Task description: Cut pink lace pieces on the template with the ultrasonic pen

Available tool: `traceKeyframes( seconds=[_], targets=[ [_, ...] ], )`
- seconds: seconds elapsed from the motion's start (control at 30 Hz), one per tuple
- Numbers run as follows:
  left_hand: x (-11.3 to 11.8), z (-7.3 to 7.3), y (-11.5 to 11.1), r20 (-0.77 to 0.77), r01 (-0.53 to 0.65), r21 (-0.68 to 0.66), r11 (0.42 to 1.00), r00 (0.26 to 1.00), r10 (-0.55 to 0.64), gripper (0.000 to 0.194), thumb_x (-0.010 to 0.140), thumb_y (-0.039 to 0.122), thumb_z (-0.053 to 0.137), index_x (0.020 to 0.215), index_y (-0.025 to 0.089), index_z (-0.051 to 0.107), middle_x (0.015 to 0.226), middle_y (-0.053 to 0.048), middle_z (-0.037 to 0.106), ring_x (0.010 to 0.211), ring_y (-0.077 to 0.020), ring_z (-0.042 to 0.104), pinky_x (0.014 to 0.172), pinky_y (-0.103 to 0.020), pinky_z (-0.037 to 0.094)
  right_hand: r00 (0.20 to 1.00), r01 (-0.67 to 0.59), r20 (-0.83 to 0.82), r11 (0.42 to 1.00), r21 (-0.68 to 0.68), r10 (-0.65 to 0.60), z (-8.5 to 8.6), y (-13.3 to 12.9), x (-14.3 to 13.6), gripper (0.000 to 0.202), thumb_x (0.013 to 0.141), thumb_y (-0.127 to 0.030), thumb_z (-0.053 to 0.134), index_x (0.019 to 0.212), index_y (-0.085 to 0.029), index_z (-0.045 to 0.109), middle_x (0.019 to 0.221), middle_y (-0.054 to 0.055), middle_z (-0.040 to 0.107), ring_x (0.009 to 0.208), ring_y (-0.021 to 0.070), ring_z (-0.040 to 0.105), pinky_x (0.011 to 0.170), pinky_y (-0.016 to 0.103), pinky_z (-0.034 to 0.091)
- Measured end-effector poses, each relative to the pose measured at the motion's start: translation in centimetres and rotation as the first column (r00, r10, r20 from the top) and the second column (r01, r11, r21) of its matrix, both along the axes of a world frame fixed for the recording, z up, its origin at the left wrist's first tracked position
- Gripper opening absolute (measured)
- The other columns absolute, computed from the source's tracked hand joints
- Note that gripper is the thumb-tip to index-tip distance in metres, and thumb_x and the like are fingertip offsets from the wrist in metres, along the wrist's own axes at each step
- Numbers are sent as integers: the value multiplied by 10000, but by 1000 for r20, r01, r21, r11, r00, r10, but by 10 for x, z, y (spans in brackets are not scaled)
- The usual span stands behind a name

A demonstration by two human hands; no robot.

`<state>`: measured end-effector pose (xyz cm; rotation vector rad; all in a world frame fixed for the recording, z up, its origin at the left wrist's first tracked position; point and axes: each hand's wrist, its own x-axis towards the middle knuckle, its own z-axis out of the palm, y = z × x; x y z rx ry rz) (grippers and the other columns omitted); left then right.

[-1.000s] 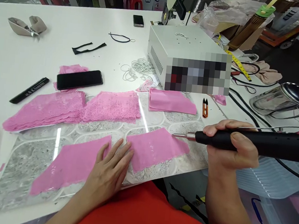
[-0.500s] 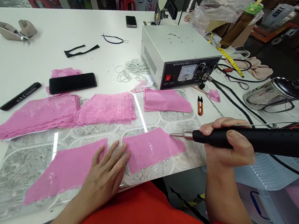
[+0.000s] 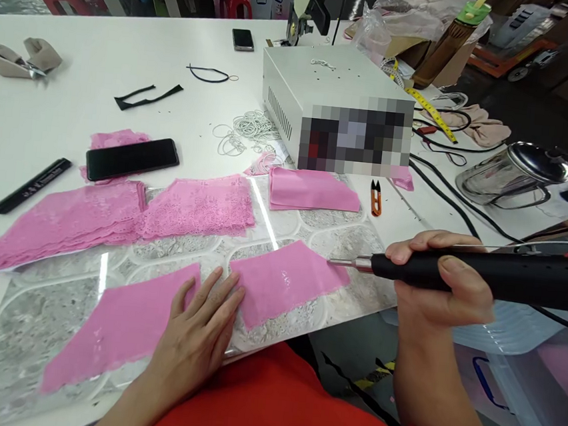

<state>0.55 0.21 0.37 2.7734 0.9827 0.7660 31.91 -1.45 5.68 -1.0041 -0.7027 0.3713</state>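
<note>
"Head view, hands first: how are the fingers set?"

"Those of the left hand [image 3: 197,328] lie flat and slightly spread, some tips at the left edge of the near pink panel [image 3: 284,283]. Those of the right hand [image 3: 458,305] wrap a black tool [image 3: 533,278], thumb against its barrel."

"And the tool's metal tip [image 3: 352,263]?"

"Over the panel's right part; contact cannot be told. Taking the panel as dial centre, the handle lies at three o'clock."

"How should each handle?"

"Cloth: presumably light, limp and soft, apt to crease or slide on the glossy mat [image 3: 37,323]; best steadied flat-handed near an edge, clear of the tip. Tool: probably heavier and rigid; best held by the thick barrel."

"What lies farther out?"

"A second pink panel [image 3: 122,331] at eight o'clock; lace pieces [image 3: 199,205] at ten; a grey box [image 3: 337,77] past twelve; orange snips [image 3: 375,202] at one; a glass jug [image 3: 511,174] at two."
</note>
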Motion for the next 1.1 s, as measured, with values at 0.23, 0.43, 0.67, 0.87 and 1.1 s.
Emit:
traceKeyframes(
  seconds=[0.23,0.43,0.67,0.87,1.1],
  targets=[
    [0,1,0,5,5,-4,1000,1000,-5,349,966,122,515,1308,157,580,1372,-127,626,1398,-301,470,1204,-486,237,999,-35,13,999,38,34,-1,4,-1,96,575,-251,641,645,-187,656,584,-6,572,455,144,548,388,290,465],
    [0,0,1,16,6,-7,1000,1000,-6,349,965,116,515,1303,162,587,1365,-128,631,1399,-291,471,1209,-474,236,999,42,1,999,-17,-42,2,-1,3,107,549,-277,597,618,-215,652,582,-11,547,454,136,514,389,291,450],
    [0,1,1,2,9,-8,1000,1000,-9,348,967,119,512,1306,158,582,1371,-131,626,1410,-296,457,1209,-480,234,984,174,-28,983,-60,-176,4,-18,11,170,500,-263,544,600,-243,680,582,19,480,534,168,481,387,316,419],
    [1,0,0,-11,-4,-6,1000,1000,4,394,954,109,512,1336,192,564,1382,-115,620,1418,-287,448,1209,-485,242,987,161,-22,987,-23,-161,2,-15,12,149,462,-255,556,550,-212,668,537,16,514,478,166,503,344,315,416],
    [0,9,1,-1,47,26,999,999,-47,310,962,104,510,1257,162,581,1312,-142,651,1324,-295,533,1133,-485,336,965,236,-106,971,-28,-238,4,-17,15,187,432,-258,485,551,-201,618,533,2,471,470,148,478,353,291,402]
  ],
)
